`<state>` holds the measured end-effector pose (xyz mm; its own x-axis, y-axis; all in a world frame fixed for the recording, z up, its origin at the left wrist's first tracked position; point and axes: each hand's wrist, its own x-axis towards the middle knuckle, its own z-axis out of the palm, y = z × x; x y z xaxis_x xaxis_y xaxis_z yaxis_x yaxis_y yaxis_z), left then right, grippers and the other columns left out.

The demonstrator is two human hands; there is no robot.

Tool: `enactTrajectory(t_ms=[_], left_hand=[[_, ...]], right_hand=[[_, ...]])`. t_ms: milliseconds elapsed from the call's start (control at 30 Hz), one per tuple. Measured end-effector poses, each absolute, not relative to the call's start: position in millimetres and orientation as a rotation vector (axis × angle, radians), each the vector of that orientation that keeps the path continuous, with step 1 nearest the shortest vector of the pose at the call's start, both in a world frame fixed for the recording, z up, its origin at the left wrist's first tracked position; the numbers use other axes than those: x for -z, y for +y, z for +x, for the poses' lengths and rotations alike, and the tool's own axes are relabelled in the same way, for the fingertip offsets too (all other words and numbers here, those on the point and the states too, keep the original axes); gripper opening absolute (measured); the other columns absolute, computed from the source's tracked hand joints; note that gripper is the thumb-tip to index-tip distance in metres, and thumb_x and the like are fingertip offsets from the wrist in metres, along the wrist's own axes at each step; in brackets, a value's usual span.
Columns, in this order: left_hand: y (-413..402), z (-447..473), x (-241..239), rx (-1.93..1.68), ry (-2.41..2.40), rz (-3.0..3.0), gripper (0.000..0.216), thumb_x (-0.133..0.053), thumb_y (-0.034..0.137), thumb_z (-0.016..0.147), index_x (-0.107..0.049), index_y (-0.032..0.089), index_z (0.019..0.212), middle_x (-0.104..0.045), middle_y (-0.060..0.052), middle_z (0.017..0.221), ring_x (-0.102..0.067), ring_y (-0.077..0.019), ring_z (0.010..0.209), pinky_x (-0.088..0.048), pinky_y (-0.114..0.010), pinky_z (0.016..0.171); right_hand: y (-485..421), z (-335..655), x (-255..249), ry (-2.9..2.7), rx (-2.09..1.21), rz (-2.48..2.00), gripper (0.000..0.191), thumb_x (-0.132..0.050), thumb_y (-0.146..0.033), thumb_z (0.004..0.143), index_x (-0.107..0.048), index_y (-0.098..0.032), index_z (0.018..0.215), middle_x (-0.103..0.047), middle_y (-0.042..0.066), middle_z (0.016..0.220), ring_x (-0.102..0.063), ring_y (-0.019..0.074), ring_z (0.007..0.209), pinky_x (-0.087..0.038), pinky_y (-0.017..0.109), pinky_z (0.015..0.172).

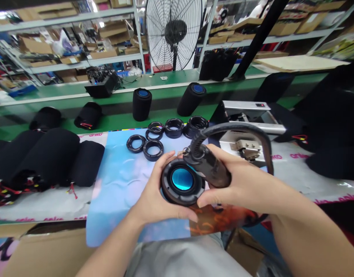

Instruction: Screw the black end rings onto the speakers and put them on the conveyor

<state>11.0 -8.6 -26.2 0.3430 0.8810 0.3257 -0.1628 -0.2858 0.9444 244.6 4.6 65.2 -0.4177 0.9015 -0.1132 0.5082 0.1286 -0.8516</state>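
My left hand (158,196) curls around the left side of a round black speaker (182,181) with a shiny blue centre, which faces up. A dark ring sits around its rim. In my right hand (231,181) is a dark corded tool that looks like an electric screwdriver (213,167), tucked between thumb and palm. Its cable end points toward the speaker, and the thick cable (246,129) arcs over my wrist. My right thumb touches the speaker's lower right edge. Beyond the speaker lie several black rings (153,150), some stacked, on a blue mat (119,184).
Black cylindrical speaker bodies (49,161) with red wires lie at the left. Two more cylinders (142,104) with blue tops stand on the green bench. A metal device (249,115) sits at the right. A large fan (174,32) and loaded shelves are behind.
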Motion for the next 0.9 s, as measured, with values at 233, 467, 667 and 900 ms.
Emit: enactTrajectory(t_ms=[233, 467, 667, 900], left_hand=[[-9, 13, 23, -1.194, 0.696, 1.483, 0.107, -0.109, 0.047, 0.057, -0.055, 0.031, 0.147, -0.070, -0.011, 0.149, -0.069, -0.0388, 0.138, -0.055, -0.053, 0.120], [-11, 13, 27, -1.232, 0.715, 1.498, 0.105, -0.107, 0.051, 0.062, -0.053, 0.030, 0.150, -0.067, -0.013, 0.153, -0.067, -0.0388, 0.142, -0.053, -0.055, 0.122], [-13, 12, 12, -1.214, 0.758, 1.518, 0.100, -0.107, 0.056, 0.056, -0.064, 0.031, 0.143, -0.075, -0.009, 0.143, -0.075, -0.0362, 0.132, -0.061, -0.045, 0.113], [-12, 15, 9, -1.274, 0.896, 1.681, 0.081, -0.099, 0.057, 0.070, -0.067, 0.028, 0.139, -0.080, -0.006, 0.131, -0.080, -0.0279, 0.116, -0.064, -0.032, 0.098]], right_hand=[[1, 240, -62, -1.830, -1.201, -1.278, 0.072, -0.102, -0.047, 0.062, -0.068, -0.032, 0.124, -0.072, -0.003, 0.100, -0.069, 0.0161, 0.083, -0.057, 0.021, 0.063], [-16, 233, -62, -1.893, -0.935, -1.528, 0.054, -0.095, -0.051, 0.067, -0.075, -0.032, 0.112, -0.075, 0.001, 0.090, -0.072, 0.0242, 0.077, -0.058, 0.032, 0.061], [-22, 238, -55, -1.769, -1.140, -1.469, 0.055, -0.098, -0.050, 0.066, -0.077, -0.036, 0.115, -0.078, 0.000, 0.097, -0.075, 0.0289, 0.085, -0.064, 0.039, 0.068], [3, 298, -82, -0.954, -0.668, -0.829, 0.057, -0.100, -0.061, 0.066, -0.065, -0.030, 0.099, -0.068, -0.004, 0.069, -0.054, 0.0165, 0.043, -0.048, 0.032, 0.041]])
